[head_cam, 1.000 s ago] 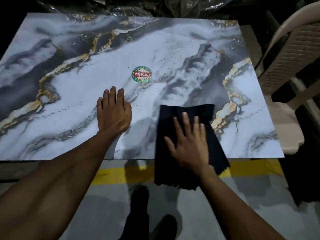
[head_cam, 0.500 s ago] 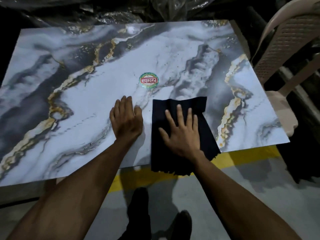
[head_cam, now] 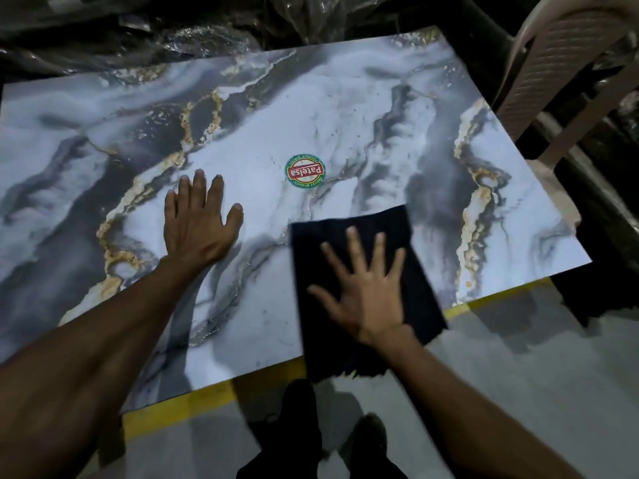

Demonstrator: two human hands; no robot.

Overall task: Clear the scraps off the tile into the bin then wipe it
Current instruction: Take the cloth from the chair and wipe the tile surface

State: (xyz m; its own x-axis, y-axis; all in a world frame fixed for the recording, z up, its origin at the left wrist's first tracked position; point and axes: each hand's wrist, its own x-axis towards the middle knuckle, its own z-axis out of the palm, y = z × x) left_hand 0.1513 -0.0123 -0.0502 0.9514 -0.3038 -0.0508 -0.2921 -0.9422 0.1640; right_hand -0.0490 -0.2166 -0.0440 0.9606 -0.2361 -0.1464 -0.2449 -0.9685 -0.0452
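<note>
While a plastic chair [head_cam: 567, 81] stands upper right, both flat-fingered hands have spread apart, right hand [head_cam: 366, 288] pressing the dark cloth [head_cam: 380, 229], left hand [head_cam: 197, 223] on the tile [head_cam: 311, 108].

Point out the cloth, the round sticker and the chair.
cloth [head_cam: 387, 221], head view, bare upper part above the fingers.
round sticker [head_cam: 305, 171], head view, its red middle band.
chair [head_cam: 567, 60], head view, woven backrest.

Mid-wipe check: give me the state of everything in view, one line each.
Tile: lying flat, no big scraps visible.
Cloth: spread flat on the tile, near end hanging over the edge.
Right hand: flat, fingers spread, pressing the cloth.
Left hand: flat on bare tile.
Sticker: stuck on the tile.
Chair: beside the tile.
</note>
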